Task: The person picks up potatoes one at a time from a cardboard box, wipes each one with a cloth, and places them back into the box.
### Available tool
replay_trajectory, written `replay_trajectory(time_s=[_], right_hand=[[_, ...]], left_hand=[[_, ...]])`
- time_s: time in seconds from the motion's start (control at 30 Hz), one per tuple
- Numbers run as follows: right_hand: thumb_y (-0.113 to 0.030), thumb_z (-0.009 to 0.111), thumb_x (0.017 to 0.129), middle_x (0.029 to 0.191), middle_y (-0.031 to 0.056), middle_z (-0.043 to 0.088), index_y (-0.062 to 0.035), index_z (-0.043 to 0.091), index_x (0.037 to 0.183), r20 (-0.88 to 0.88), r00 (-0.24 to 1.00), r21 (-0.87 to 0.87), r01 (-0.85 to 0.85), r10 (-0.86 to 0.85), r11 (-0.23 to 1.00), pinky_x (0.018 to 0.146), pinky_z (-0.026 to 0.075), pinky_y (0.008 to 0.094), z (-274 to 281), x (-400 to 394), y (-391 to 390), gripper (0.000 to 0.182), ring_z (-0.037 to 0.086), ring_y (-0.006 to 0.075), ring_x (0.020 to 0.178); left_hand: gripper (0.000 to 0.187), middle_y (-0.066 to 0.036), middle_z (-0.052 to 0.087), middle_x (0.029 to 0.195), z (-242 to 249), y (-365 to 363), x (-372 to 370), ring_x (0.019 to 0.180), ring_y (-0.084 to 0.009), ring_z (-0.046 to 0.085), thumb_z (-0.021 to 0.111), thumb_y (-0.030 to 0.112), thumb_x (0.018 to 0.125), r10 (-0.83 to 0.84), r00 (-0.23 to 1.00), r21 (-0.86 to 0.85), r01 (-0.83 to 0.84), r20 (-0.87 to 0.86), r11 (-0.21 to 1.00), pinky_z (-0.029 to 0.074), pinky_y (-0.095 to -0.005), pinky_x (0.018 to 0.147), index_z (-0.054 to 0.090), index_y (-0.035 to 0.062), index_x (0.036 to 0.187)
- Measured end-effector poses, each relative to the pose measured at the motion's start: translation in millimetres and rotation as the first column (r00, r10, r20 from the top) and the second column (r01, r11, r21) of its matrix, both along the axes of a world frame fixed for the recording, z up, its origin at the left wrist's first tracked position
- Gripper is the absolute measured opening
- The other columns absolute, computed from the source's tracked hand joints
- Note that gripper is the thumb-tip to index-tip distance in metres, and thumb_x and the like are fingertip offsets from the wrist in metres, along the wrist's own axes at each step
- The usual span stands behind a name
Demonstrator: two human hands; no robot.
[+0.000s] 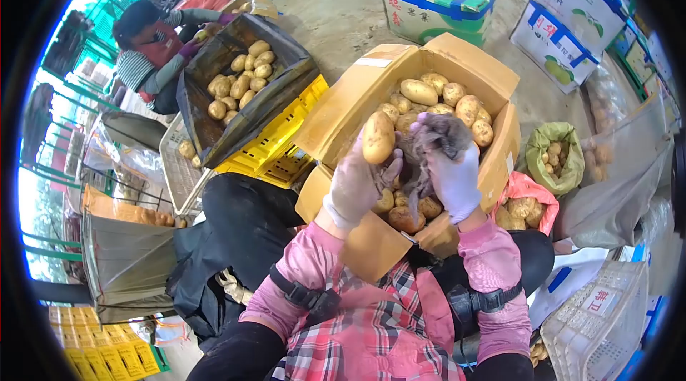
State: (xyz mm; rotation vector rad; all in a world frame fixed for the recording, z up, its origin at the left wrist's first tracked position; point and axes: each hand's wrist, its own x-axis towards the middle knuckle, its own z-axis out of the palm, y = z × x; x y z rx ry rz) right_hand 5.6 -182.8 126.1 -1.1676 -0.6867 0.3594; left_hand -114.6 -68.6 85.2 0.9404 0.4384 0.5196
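My left hand (355, 184), in a pale dirty glove, grips a large potato (378, 139) above the near left part of an open cardboard box (339, 113). My right hand (457, 177), also gloved, is closed on a bunched grey-purple rag (444, 136), part of which hangs down between the hands. Below both hands, the box holds many potatoes (419, 91), some with brown soil on the skin. The hands and rag hide the middle of the pile. The box flaps are folded outward.
A black-lined crate (193, 106) of potatoes rests on yellow crates (286, 145) at left, with another person (153, 52) behind it. At right are a green sack (532, 159), a pink bag (544, 202) and a white crate (597, 309). Taped cartons (436, 9) stand behind.
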Motion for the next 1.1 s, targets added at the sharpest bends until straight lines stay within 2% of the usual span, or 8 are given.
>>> replay_trajectory(time_s=[0.13, 0.2, 0.3, 0.43, 0.5, 0.83, 0.97, 1.1], right_hand=[[-0.001, 0.062, 0.088, 0.107, 0.0079, 0.068, -0.0059, 0.061, 0.119, 0.119, 0.984, -0.174, -0.114, 0.136, 0.978, 0.08, 0.052, 0.0301, 4, -5, -1, 0.032, 0.065, 0.0175, 0.094], [-0.008, 0.066, 0.085, 0.112, 0.0089, 0.067, -0.0085, 0.06, 0.121, 0.636, 0.754, -0.252, 0.005, 0.162, 0.968, 0.089, 0.052, 0.0368, -1, -8, 7, 0.037, 0.064, 0.0241, 0.105], [-0.02, 0.071, 0.078, 0.124, 0.0121, 0.063, -0.0126, 0.066, 0.113, 0.606, 0.789, -0.295, 0.102, 0.103, 0.95, 0.098, 0.047, 0.0431, -4, -21, 10, 0.037, 0.058, 0.034, 0.117], [-0.02, 0.072, 0.079, 0.105, 0.0138, 0.069, -0.0083, 0.07, 0.102, 0.156, 0.979, -0.411, -0.057, 0.132, 0.91, 0.086, 0.052, 0.0362, -20, 1, 16, 0.027, 0.066, 0.0307, 0.1], [-0.02, 0.072, 0.08, 0.098, 0.0138, 0.071, -0.0059, 0.07, 0.101, 0.146, 0.988, -0.604, 0.05, 0.048, 0.795, 0.083, 0.053, 0.0355, -27, 16, 15, 0.025, 0.067, 0.0297, 0.097], [-0.006, 0.064, 0.092, 0.09, 0.0016, 0.068, 0.0, 0.063, 0.116, 0.101, 0.987, -0.228, 0.149, -0.128, 0.962, 0.058, 0.047, 0.0206, 14, 18, -2, 0.025, 0.055, 0.0053, 0.065], [-0.007, 0.064, 0.092, 0.088, 0.0004, 0.064, -0.0023, 0.056, 0.126, 0.047, 0.995, -0.139, 0.095, -0.089, 0.986, 0.054, 0.044, 0.0195, 13, 21, -7, 0.035, 0.054, 0.004, 0.067], [-0.006, 0.062, 0.094, 0.087, -0.0002, 0.063, -0.0026, 0.056, 0.126, -0.043, 0.996, -0.054, 0.075, -0.078, 0.996, 0.054, 0.045, 0.0202, 23, 26, -12, 0.033, 0.053, 0.0043, 0.066]], left_hand=[[0.058, -0.024, 0.061, 0.116, 11, 13, -16, 0.1, -0.03, 0.062, 0.068, 0.024, 0.09, -0.059, 0.944, -0.718, 0.286, 0.324, 0.635, 0.053, -0.0341, 0.088, 0.046, -0.0028, 0.136], [0.052, -0.018, 0.061, 0.117, -34, 18, -13, 0.106, -0.0275, 0.059, 0.064, 0.024, 0.092, -0.215, 0.975, 0.162, 0.204, 0.054, 0.966, 0.051, -0.034, 0.093, 0.048, 0.0006, 0.136], [0.046, -0.011, 0.062, 0.116, -48, 4, -6, 0.111, -0.024, 0.058, 0.058, 0.026, 0.095, -0.017, 0.991, 0.907, 0.127, -0.131, 0.402, 0.05, -0.0342, 0.095, 0.05, 0.0047, 0.134], [0.06, -0.014, 0.062, 0.118, -20, -18, -13, 0.099, -0.0308, 0.063, 0.057, 0.047, 0.09, -0.136, 0.984, 0.061, 0.129, 0.115, 0.99, 0.051, -0.039, 0.088, 0.051, 0.0047, 0.133], [0.064, -0.014, 0.063, 0.113, -13, -12, -11, 0.09, -0.0297, 0.064, 0.053, 0.055, 0.091, -0.263, 0.952, -0.544, 0.305, 0.157, 0.781, 0.055, -0.0383, 0.077, 0.052, 0.0056, 0.132], [0.054, -0.024, 0.054, 0.125, 67, 163, -51, 0.108, -0.0335, 0.061, 0.057, 0.038, 0.095, -0.014, 0.84, -0.183, 0.134, 0.542, 0.974, 0.059, -0.0368, 0.089, 0.048, -0.0019, 0.13], [0.053, -0.023, 0.059, 0.125, 96, 196, -56, 0.117, -0.0326, 0.058, 0.05, 0.038, 0.099, 0.306, 0.917, -0.328, -0.215, 0.257, 0.92, 0.057, -0.0415, 0.092, 0.045, -0.0043, 0.13], [0.036, -0.008, 0.067, 0.108, 29, 154, -20, 0.098, -0.0215, 0.065, 0.051, 0.032, 0.102, -0.223, 0.934, 0.109, 0.261, -0.278, 0.959, 0.054, -0.0326, 0.087, 0.059, 0.0037, 0.122]])
